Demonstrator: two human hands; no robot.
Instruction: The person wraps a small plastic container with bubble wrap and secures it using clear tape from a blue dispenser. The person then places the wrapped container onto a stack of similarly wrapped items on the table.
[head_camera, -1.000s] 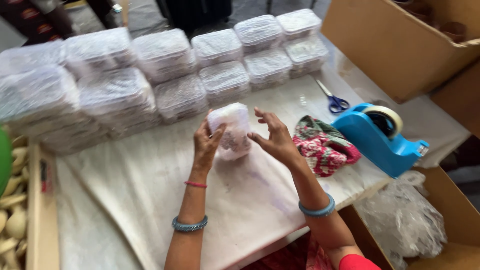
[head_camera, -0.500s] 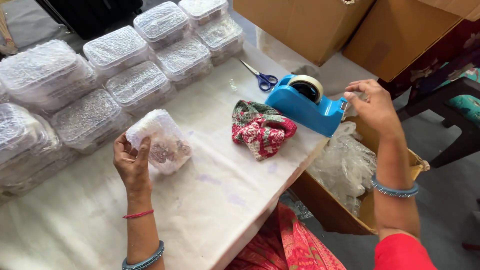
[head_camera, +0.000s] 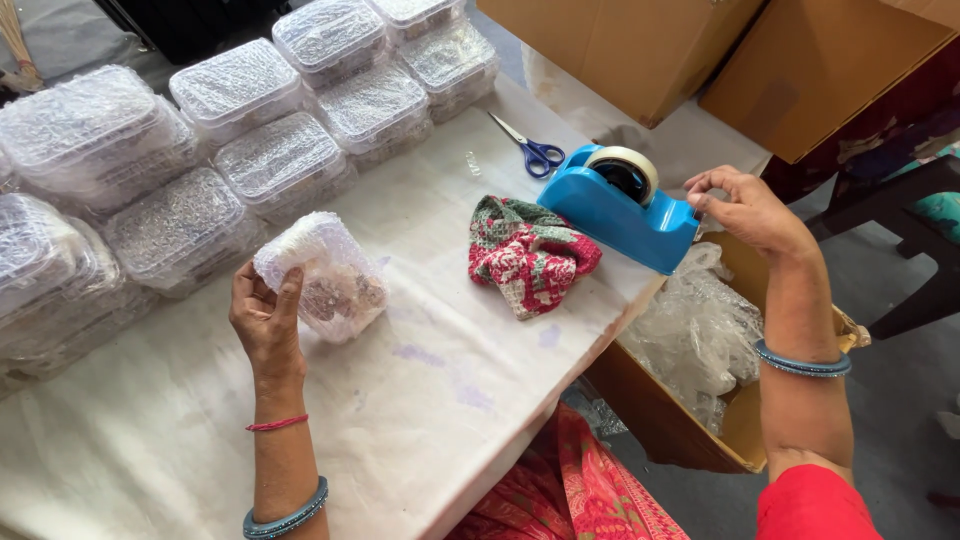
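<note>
My left hand (head_camera: 268, 318) grips a small box wrapped in bubble wrap (head_camera: 325, 275), resting on the white-covered table (head_camera: 420, 400). My right hand (head_camera: 748, 208) is at the front end of a blue tape dispenser (head_camera: 620, 215) with a roll of tape, fingers pinched at the cutter; whether they pinch the tape end I cannot tell. A red, green and white crocheted cloth (head_camera: 528, 255) lies between the two hands.
Several bubble-wrapped boxes (head_camera: 270, 150) are stacked along the table's far side. Blue-handled scissors (head_camera: 532, 150) lie behind the dispenser. An open cardboard box with bubble wrap (head_camera: 700, 330) stands beside the table, and large cardboard boxes (head_camera: 700, 50) sit beyond.
My right hand left the wrapped box and reached over to the tape dispenser. My left hand alone now holds the box. The view shifted right.
</note>
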